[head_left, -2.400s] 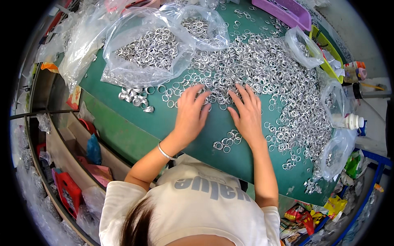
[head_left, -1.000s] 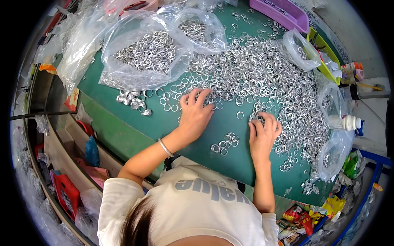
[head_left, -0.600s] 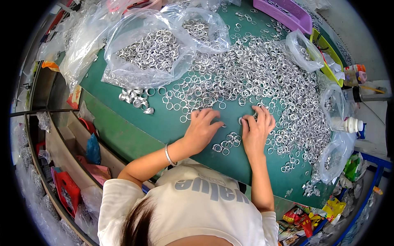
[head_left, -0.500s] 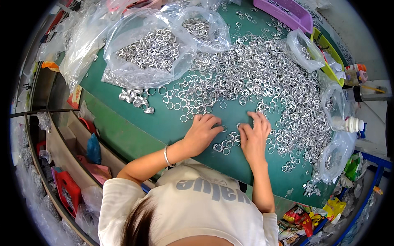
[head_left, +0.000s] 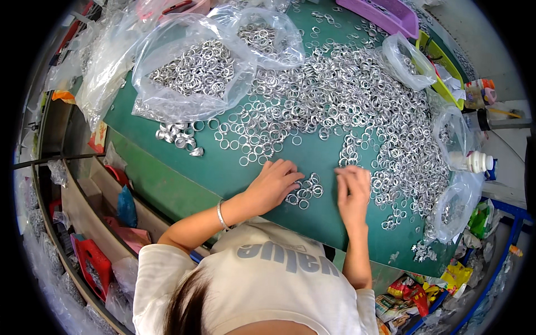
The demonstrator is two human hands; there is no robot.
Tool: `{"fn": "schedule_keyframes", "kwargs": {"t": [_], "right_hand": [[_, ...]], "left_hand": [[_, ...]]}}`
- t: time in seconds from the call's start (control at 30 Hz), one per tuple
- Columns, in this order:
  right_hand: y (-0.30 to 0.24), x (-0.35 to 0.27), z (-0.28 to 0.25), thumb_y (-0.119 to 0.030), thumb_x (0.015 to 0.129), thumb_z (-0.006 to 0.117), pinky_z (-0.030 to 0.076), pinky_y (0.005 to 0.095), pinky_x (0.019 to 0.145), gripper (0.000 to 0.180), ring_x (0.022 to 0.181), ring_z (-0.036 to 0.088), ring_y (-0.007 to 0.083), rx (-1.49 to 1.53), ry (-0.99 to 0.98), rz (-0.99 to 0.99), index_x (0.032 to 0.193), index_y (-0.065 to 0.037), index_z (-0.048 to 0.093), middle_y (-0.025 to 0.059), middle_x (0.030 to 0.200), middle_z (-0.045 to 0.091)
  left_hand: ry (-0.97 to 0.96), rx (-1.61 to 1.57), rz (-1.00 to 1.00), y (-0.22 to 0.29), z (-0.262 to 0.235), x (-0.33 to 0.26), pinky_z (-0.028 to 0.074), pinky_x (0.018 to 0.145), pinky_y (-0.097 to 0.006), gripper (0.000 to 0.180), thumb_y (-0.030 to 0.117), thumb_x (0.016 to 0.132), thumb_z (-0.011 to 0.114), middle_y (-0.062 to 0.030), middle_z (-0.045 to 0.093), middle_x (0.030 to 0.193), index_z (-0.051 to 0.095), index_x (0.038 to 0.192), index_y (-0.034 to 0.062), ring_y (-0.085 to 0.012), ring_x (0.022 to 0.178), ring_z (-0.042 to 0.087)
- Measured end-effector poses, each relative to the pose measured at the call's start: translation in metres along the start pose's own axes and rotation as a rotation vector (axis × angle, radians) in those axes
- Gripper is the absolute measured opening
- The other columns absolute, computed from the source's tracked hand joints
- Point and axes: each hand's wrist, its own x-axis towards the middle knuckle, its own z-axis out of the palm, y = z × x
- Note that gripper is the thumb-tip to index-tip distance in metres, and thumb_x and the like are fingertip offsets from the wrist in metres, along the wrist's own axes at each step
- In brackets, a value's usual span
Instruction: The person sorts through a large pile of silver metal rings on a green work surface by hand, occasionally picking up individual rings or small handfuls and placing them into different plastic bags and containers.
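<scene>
Many silver metal rings (head_left: 357, 100) lie spread in a broad heap across the green table (head_left: 195, 162). Close to the table's front edge sits a small separate group of rings (head_left: 305, 191) between my two hands. My left hand (head_left: 274, 183) rests at this group's left side, its fingers bent and slightly apart, the tips by the rings. To the right, my right hand (head_left: 353, 188) has its fingertips at the heap's near edge. Its fingers are curved, with the thumb apart, and I see nothing held in them.
A clear plastic bag (head_left: 245, 92) full of rings stands open at the back left, beside a smaller bag (head_left: 285, 42). Chunkier rings (head_left: 178, 134) lie in front. A purple basket (head_left: 385, 19), a yellow-green basket (head_left: 444, 67) and a white bottle (head_left: 477, 162) line the right side.
My right hand has moved from beside the small group to the right, onto the heap's near edge. My left hand has stayed nearly in place, slightly lower.
</scene>
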Motion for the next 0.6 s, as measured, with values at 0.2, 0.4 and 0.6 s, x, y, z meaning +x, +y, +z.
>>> {"fn": "schedule_keyframes", "kwargs": {"t": [0.2, 0.4, 0.6], "right_hand": [[0.005, 0.014, 0.002, -0.004, 0.080, 0.066, 0.038, 0.0428, 0.091, 0.022, 0.105, 0.049, 0.0337, -0.262, 0.170, 0.058, 0.102, -0.004, 0.065, 0.0137, 0.113, 0.055], [0.014, -0.004, -0.004, -0.009, 0.078, 0.070, 0.035, 0.0439, 0.090, 0.021, 0.106, 0.048, 0.0323, -0.229, 0.152, 0.089, 0.098, -0.006, 0.065, 0.0110, 0.110, 0.054], [0.001, -0.005, 0.009, -0.009, 0.075, 0.072, 0.036, 0.0427, 0.085, 0.015, 0.100, 0.049, 0.0306, -0.234, 0.083, 0.042, 0.089, -0.006, 0.066, 0.0090, 0.103, 0.055]], "left_hand": [[0.101, 0.107, 0.120, 0.011, 0.016, 0.021, 0.038, 0.080, -0.036, 0.034, 0.002, 0.080, 0.061, -0.0077, 0.053, 0.117, 0.060, 0.114, 0.0046, -0.0253, 0.099, 0.049], [-0.055, 0.032, 0.198, 0.015, 0.027, 0.013, 0.039, 0.080, -0.036, 0.033, 0.000, 0.079, 0.060, -0.0073, 0.053, 0.117, 0.061, 0.112, 0.0036, -0.0253, 0.100, 0.049], [0.059, -0.144, 0.166, 0.013, 0.019, 0.018, 0.040, 0.083, -0.036, 0.032, -0.003, 0.080, 0.060, -0.0086, 0.057, 0.111, 0.061, 0.111, 0.0047, -0.0269, 0.098, 0.052]]}}
